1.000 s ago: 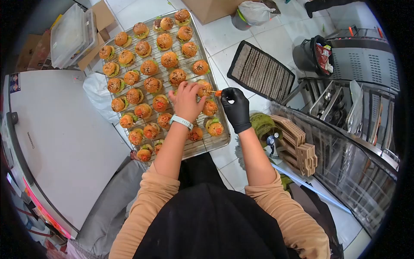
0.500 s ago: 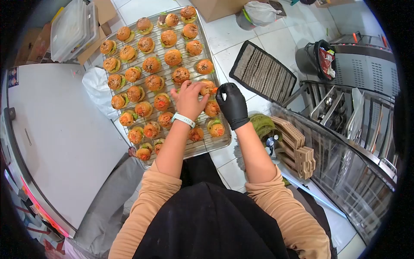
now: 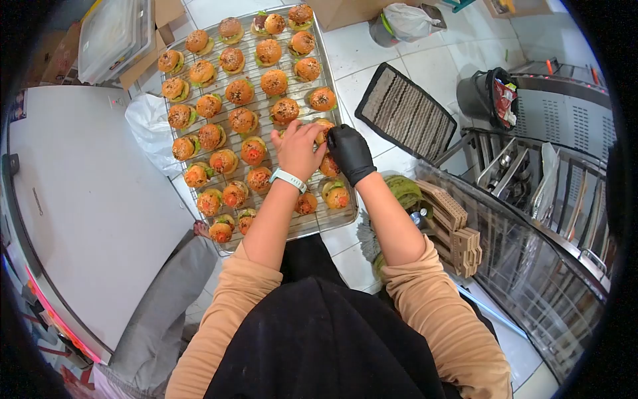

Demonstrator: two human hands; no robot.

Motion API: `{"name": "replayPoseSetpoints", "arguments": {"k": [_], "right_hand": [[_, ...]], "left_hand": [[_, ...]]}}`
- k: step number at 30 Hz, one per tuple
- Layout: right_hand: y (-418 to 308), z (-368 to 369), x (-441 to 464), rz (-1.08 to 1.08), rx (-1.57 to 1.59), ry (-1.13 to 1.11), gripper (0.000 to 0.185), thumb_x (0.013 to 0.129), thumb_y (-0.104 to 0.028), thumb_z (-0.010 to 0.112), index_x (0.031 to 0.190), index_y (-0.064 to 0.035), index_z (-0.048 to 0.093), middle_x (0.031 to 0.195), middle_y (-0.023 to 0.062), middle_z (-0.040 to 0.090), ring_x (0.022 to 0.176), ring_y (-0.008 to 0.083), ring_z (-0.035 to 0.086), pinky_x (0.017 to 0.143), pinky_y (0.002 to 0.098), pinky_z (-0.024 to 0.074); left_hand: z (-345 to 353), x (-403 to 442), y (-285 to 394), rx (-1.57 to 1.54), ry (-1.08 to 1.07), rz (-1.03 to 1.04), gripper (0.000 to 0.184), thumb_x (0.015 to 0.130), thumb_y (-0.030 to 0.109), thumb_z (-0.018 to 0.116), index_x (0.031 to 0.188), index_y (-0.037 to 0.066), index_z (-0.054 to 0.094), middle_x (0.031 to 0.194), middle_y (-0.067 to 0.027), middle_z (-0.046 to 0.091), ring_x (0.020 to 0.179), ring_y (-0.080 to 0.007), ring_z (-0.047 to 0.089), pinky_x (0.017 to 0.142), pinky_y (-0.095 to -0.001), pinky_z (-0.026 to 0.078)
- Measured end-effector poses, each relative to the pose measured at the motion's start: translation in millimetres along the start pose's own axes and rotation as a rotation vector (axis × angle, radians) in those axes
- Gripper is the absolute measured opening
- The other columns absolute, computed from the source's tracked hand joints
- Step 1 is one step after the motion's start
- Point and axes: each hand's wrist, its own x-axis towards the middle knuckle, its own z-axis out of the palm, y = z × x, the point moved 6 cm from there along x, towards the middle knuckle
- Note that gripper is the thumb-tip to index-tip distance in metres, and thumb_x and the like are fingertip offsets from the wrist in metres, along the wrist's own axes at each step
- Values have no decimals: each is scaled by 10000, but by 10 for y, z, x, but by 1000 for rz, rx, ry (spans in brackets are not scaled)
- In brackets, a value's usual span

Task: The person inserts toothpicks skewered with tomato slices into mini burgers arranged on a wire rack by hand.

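Note:
Rows of mini burgers [image 3: 238,91] with seeded buns stand on a wire rack in a large metal tray [image 3: 343,218]. My bare left hand [image 3: 297,149], with a pale watch band at its wrist, reaches over the right side of the tray. Its index finger and thumb are at a mini burger [image 3: 323,129] in the rightmost row, steadying it. At that burger's right side is my right hand [image 3: 351,154] in a black glove, its fingertips pinched together. Whatever they pinch is hidden. Several buns nearer me, such as one bun [image 3: 253,151], carry an orange-red topping.
A grey chest lid [image 3: 100,199] lies left, beside a white plastic bag [image 3: 149,126]. A striped mat [image 3: 407,113], black bin [image 3: 480,96] and metal rack [image 3: 525,166] stand right. Folded cardboard [image 3: 458,233] is near my right forearm. Another person's grey-clothed leg [image 3: 163,292] is at left.
My gloved right hand has moved slightly left and closer to the burger. The orange-red bit seen at its fingertips is now hidden. The view has shifted a little.

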Motion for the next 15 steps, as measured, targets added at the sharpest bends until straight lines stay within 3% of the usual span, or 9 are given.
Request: {"name": "replayPoseSetpoints", "arguments": {"k": [4, 5, 9, 12, 15], "right_hand": [[36, -204, -88, 198, 263, 106, 257, 716, -58, 656, 963, 7, 630, 892, 216, 624, 847, 371, 615, 751, 411, 508], [28, -313, -127, 237, 332, 85, 292, 742, -33, 634, 1030, 11, 622, 947, 227, 624, 881, 371, 617, 781, 399, 508], [-74, -664, -244, 297, 306, 190, 286, 751, 5, 616, 1036, -1, 627, 922, 176, 646, 763, 260, 650, 693, 346, 523], [-636, -992, -114, 229, 332, 253, 264, 777, 9, 611, 1039, -5, 637, 876, 155, 649, 732, 233, 635, 690, 325, 514], [-1634, -1108, 219, 63, 396, 265, 189, 819, -20, 627, 1005, 1, 655, 867, 121, 653, 726, 172, 617, 690, 285, 490]], "left_hand": [[-42, -31, -3, -30, 0, -1, 391, 764, 309, 717, 1134, 219, 626, 1171, 22, 628, 1173, -210, 485, 946, -572, 235], [-86, -48, 7, -44, 4, 1, 413, 765, 314, 716, 1153, 214, 616, 1190, 12, 618, 1175, -211, 482, 947, -573, 235], [-392, -207, -24, -126, 15, -44, 503, 763, 323, 716, 1227, 205, 562, 1239, -18, 584, 1173, -221, 475, 945, -573, 238], [-728, -607, -206, -134, 121, -91, 527, 787, 342, 685, 1263, 183, 523, 1191, -45, 581, 1170, -230, 462, 919, -544, 261], [-1091, -1230, -576, -174, 207, -205, 489, 806, 356, 652, 1247, 179, 537, 1141, -69, 588, 1157, -241, 464, 895, -503, 268]]}}
